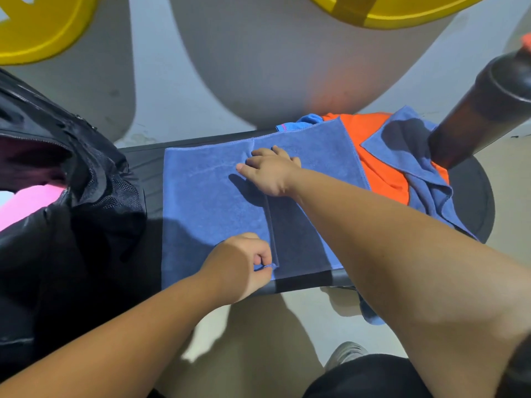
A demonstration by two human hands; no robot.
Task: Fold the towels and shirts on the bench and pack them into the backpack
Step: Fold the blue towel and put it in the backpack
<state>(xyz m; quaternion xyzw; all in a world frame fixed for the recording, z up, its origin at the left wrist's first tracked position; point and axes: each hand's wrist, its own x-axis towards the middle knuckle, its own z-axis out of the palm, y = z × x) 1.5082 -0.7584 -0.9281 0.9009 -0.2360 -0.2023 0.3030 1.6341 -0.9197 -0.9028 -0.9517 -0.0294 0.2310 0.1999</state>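
Two hands were laid on the blue towel [207,202], which was spread flat on the black bench [143,159], between the open backpack [71,225] at the left and an unfolded pile at the right. A folded edge was seen to run across the towel from the near side to the far side, and one hand was placed at each end of it. The near end was pinched by the left hand [244,262], with thumb and curled fingers closed on the cloth at the front edge of the bench. The far end was held down by the right hand [270,170], whose fingers were stretched out and pressed flat, grasping nothing. The long axis of the towel was judged to lie along the bench, left to right, so the next fold would probably have to be made across this line. The backpack was found nearer to the left hand. An orange shirt [379,168] and a second blue towel [411,145], not yet folded, were left at the right, beside a brown bottle [482,110].
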